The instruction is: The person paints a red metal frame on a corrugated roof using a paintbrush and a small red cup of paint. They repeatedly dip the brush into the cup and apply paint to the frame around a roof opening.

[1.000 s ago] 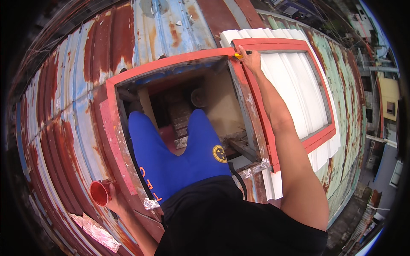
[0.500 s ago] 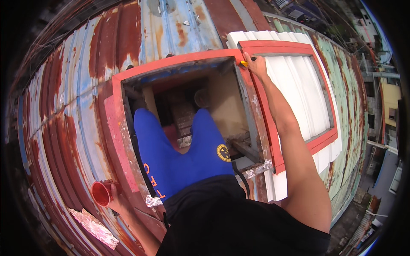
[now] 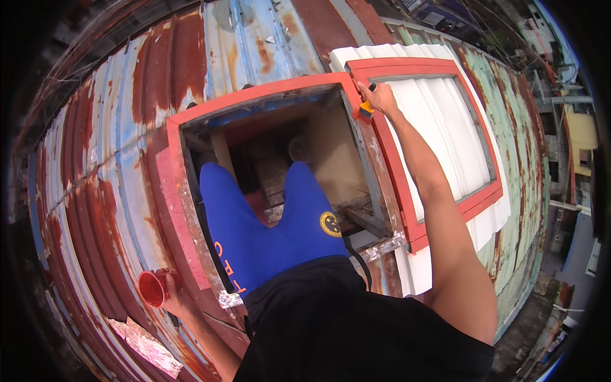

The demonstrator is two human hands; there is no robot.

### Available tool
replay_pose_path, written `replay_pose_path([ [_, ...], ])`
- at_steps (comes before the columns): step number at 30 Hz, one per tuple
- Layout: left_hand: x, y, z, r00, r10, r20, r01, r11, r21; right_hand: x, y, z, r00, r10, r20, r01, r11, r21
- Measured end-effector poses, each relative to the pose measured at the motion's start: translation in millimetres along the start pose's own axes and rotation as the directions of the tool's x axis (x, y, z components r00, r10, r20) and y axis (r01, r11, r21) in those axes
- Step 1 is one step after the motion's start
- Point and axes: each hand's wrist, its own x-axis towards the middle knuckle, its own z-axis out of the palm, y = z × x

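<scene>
My right hand [image 3: 380, 99] grips a paintbrush [image 3: 366, 109] with a dark handle and a yellow band. Its bristles are at the top right corner of the hatch frame [image 3: 264, 91], close to the hinge side of the lid. Fresh-looking red covers the frame's far side, while its right side [image 3: 380, 172] is patchy grey and brown. The red-framed lid [image 3: 439, 146] lies folded open to the right, its panel white and ribbed. At the lower left, my left hand [image 3: 170, 294] holds a red cup [image 3: 153, 288] with red paint inside, tilted toward me.
My legs [image 3: 254, 216], in blue, hang into the opening, where dim walls and a floor show. Rusted corrugated roofing [image 3: 95, 204] spreads around. A paint-stained sheet [image 3: 147, 347] lies near the cup. Beyond the greenish roofing [image 3: 509, 140] at right there are buildings below.
My right hand has turned, so the brush now points down toward the frame's right side and more of it shows. The cup has barely moved.
</scene>
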Motion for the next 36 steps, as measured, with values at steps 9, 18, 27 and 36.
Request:
replay_pose_path([
  [9, -17.7, 32.0, 11.2, 0.998, 0.019, -0.061, -0.014, 0.997, 0.078, -18.5, 1.7, 19.9, 0.984, 0.005, -0.18, 0.016, 0.993, 0.119],
  [18, -13.8, 7.1, -7.5, 1.0, 0.009, 0.006, -0.01, 0.996, 0.09, 42.9, -32.7, 6.7, 0.955, 0.056, -0.29, 0.001, 0.981, 0.192],
  [27, -4.7, 14.9, 5.8, 0.997, -0.022, -0.077, 0.029, 0.995, 0.094, 60.4, -25.5, 15.7, 0.99, 0.096, -0.1, -0.095, 0.995, 0.018],
  [36, 3.1, 12.0, 13.3, 0.999, -0.015, -0.031, 0.02, 0.988, 0.15, 34.9, -2.2, 12.9, 0.998, -0.015, -0.058, 0.007, 0.992, -0.127],
])
